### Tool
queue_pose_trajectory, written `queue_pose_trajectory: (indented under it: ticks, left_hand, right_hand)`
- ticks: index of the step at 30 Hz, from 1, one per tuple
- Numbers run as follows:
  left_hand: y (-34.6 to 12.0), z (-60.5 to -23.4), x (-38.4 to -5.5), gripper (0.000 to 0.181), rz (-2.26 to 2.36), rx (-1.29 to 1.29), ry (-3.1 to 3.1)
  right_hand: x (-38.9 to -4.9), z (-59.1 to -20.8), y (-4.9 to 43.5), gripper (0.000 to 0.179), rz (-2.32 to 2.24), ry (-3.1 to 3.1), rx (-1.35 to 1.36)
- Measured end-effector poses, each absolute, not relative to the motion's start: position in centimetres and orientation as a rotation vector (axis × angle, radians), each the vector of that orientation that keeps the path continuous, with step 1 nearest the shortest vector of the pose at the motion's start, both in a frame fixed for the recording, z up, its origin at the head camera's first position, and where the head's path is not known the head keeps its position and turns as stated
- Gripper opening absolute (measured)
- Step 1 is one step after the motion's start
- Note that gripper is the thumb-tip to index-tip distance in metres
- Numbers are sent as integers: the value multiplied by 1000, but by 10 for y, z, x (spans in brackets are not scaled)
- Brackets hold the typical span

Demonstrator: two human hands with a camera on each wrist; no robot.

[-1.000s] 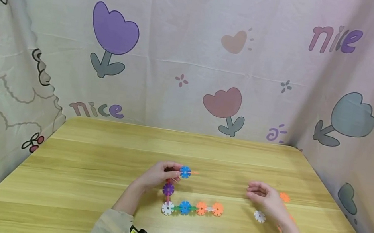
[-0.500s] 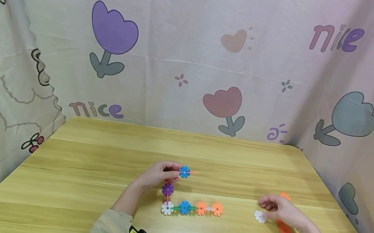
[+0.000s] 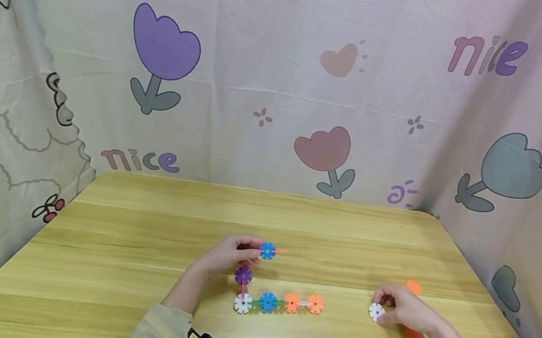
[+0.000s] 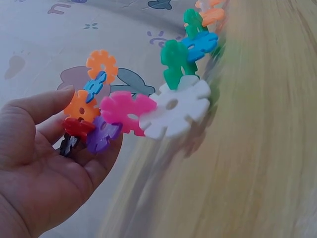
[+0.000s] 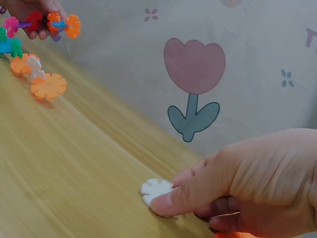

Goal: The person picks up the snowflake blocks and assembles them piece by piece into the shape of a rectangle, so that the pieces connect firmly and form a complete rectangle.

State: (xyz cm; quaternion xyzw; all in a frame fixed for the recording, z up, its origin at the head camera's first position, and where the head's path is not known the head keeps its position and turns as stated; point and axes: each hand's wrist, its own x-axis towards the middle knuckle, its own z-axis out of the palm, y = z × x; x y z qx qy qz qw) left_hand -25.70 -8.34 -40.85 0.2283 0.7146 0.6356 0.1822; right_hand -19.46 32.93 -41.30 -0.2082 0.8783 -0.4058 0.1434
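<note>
My left hand [image 3: 232,254] grips one end of a chain of interlocking snowflake discs, at its red disc [image 4: 79,127] and orange disc [image 4: 81,106]. Beyond my fingers this end carries a blue disc [image 3: 267,251] and another orange disc [image 4: 102,66]. From the hand the chain runs through a purple disc [image 3: 243,275] and a pink disc [image 4: 130,111] to a white disc [image 3: 243,303], then bends right along the table. On the right, my right hand [image 3: 408,309] pinches a loose white snowflake disc [image 5: 157,193], thumb on its face, low at the table.
The chain's far end finishes in an orange disc [image 3: 315,303] pointing right. Loose orange discs [image 3: 413,287] lie beside and partly behind the right hand. A printed curtain [image 3: 264,74] stands along the back and sides of the wooden table [image 3: 130,265].
My right hand has moved right and down onto the loose white disc and now pinches it. The left hand and the chain have stayed nearly still.
</note>
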Motion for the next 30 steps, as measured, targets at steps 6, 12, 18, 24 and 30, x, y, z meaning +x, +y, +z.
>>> queue_pose_trajectory:
  ticks: [6,12,18,24,30]
  left_hand:
    - [-83,-408,-256,36,1806,635,2045]
    - [-81,-407,-256,34,1824,665,2033]
    - [-80,-408,-257,36,1813,697,2041]
    - [-81,-409,-258,39,1795,726,2061]
    - [-81,-409,-259,39,1805,714,2053]
  right_hand:
    - [-199,-416,318,24,-1229,2573,-521]
    - [-206,-414,297,18,-1218,2672,-499]
    - [-217,-406,264,20,-1342,2645,-457]
    - [-229,-400,228,22,-1546,2509,-425]
    - [-236,-396,197,28,-1654,2478,-413]
